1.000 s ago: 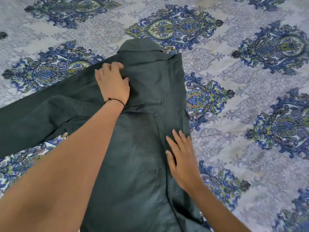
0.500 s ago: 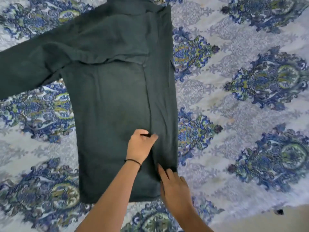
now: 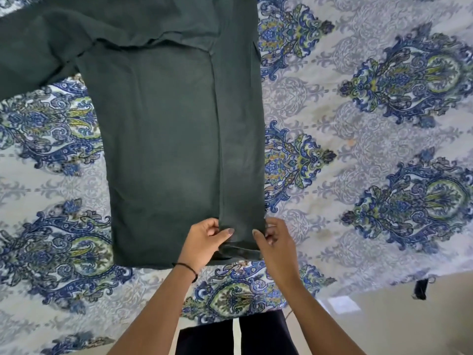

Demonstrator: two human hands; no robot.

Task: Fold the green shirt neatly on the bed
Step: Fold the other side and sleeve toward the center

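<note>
Since the folded strip needs squaring near the bed's (image 3: 384, 257) front edge, both hands, left hand (image 3: 202, 245) and right hand (image 3: 275, 245), pinch the green shirt's (image 3: 163, 139) hem, fingers (image 3: 229, 231) seemingly closed on it.

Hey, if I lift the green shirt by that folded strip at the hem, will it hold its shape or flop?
Probably flop: the green shirt lies limp on the bedsheet, and its hem bunches where the left hand and right hand pinch it. The folded strip would likely fall open. The spread sleeve would probably drag behind.
</note>
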